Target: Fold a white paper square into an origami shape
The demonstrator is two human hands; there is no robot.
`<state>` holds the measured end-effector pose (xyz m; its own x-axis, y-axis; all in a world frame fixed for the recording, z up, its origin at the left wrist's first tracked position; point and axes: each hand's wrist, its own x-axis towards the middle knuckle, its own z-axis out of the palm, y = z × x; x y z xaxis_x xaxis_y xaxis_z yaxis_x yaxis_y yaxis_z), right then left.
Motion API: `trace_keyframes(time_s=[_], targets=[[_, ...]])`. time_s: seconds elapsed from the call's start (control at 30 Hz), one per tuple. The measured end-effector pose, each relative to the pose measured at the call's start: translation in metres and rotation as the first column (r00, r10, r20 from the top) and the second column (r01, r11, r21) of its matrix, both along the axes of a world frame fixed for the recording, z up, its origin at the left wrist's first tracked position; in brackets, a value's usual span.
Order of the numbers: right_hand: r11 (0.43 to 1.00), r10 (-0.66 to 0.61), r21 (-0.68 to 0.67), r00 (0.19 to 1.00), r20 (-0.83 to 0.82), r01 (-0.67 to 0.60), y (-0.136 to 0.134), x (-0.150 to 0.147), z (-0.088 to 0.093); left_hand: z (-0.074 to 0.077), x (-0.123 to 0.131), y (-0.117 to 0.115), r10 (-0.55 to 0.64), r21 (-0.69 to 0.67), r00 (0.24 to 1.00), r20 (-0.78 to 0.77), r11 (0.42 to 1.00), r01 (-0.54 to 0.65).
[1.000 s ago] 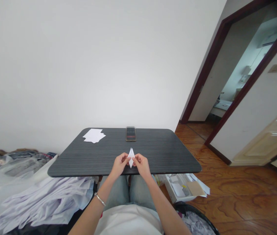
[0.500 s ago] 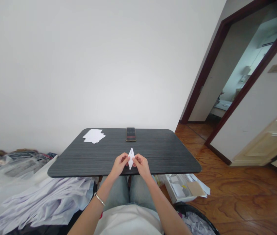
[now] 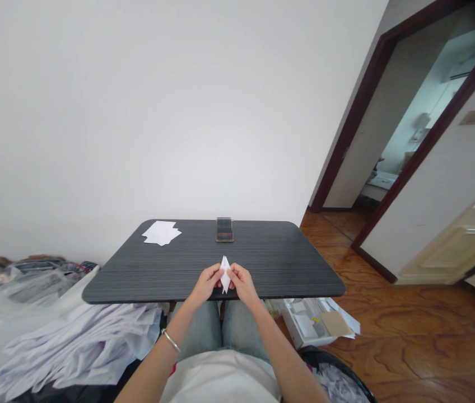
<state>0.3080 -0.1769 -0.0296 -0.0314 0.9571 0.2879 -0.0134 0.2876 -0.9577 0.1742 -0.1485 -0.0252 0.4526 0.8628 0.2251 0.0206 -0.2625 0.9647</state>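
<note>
A small piece of folded white paper (image 3: pixel 225 275), shaped like a narrow diamond with split points at top and bottom, is held upright just over the front part of the dark table (image 3: pixel 271 257). My left hand (image 3: pixel 206 282) pinches its left side between thumb and fingers. On the opposite side my right hand (image 3: pixel 241 280) grips it the same way, thumb on the near face. The fingers behind the paper are partly hidden.
Loose white paper sheets (image 3: pixel 161 233) lie at the table's back left. A phone (image 3: pixel 224 229) rests at the back middle. Folded white cloth (image 3: pixel 86 341) is piled below left. A white box (image 3: pixel 304 327) of papers and a black bag (image 3: pixel 338 383) stand low on the right.
The folded paper has shifted slightly down toward me, and its top and bottom points show more clearly split. Both hands keep their pinch on it.
</note>
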Motion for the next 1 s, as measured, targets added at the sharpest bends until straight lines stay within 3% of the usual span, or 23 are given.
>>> trace_keyframes(time_s=[0.33,0.8,1.0], targets=[[0.999,-0.032,0.004,0.998,-0.055,0.032,0.0018,0.0021,-0.0007,0.0004,-0.0027,0.0000,0.093,-0.011,0.995,0.043,0.996,-0.092],[0.999,-0.017,-0.048,0.987,-0.159,0.009,0.0067,0.0042,-0.0062,0.0034,-0.0008,-0.0015,0.085,-0.045,0.991,0.098,0.996,-0.081],[0.998,-0.025,-0.061,0.978,-0.208,0.012,0.0059,0.0035,-0.0054,0.0045,-0.0005,-0.0001,0.198,-0.022,0.970,0.143,0.980,-0.197]])
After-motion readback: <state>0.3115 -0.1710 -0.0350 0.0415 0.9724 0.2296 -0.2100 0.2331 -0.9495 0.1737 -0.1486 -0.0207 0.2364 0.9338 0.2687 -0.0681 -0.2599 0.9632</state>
